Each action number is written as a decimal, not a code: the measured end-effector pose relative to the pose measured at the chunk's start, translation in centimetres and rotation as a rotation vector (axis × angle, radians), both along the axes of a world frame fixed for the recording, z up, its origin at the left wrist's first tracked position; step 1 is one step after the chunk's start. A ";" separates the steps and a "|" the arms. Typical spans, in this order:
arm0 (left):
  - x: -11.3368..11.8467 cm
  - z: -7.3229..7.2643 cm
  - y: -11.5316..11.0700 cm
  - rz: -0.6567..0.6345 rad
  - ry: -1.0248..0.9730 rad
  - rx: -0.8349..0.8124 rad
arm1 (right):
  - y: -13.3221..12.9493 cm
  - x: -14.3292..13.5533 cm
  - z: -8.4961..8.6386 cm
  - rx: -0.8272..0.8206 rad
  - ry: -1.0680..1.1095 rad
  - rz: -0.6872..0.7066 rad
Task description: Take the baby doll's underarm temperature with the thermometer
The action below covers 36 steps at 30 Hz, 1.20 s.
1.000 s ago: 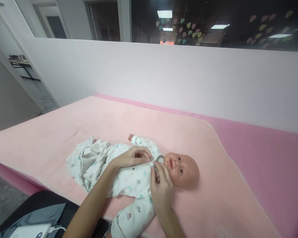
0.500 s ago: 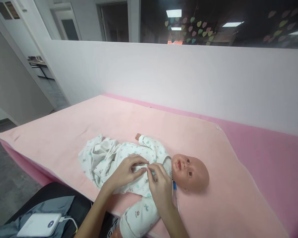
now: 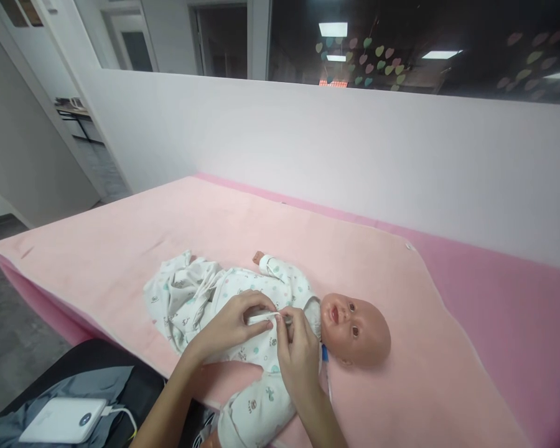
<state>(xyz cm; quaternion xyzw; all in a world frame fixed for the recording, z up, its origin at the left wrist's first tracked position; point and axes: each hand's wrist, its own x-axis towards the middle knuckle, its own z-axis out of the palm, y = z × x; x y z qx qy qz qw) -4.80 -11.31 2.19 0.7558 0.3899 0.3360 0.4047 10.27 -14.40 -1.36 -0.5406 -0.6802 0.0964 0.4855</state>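
A baby doll (image 3: 357, 330) lies on its back with its head to the right, dressed in a white patterned baby outfit (image 3: 247, 283). Over the doll's chest, my left hand (image 3: 236, 320) pinches the front edge of the outfit between thumb and fingers. My right hand (image 3: 298, 348) pinches the same edge just beside it, the fingertips of both hands almost touching. Whether a tie or a fastener sits between the fingers is too small to make out. One sleeved arm of the doll points away from me, the other toward me. The outfit's leg part is bunched at the left.
A pale pink mat (image 3: 429, 386) covers the table, over a darker pink cover (image 3: 518, 280). At the lower left, a white power bank (image 3: 60, 420) with a cable rests on grey cloth. A white wall (image 3: 308, 143) with a window above stands behind the table.
The view has shifted slightly. Both hands stay at the outfit's front edge, still pinching it, with only small finger movement.
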 end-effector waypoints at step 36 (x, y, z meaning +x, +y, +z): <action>0.3 -2.1 0.3 0.029 0.008 0.054 | -0.1 0.2 -0.1 -0.077 0.101 0.054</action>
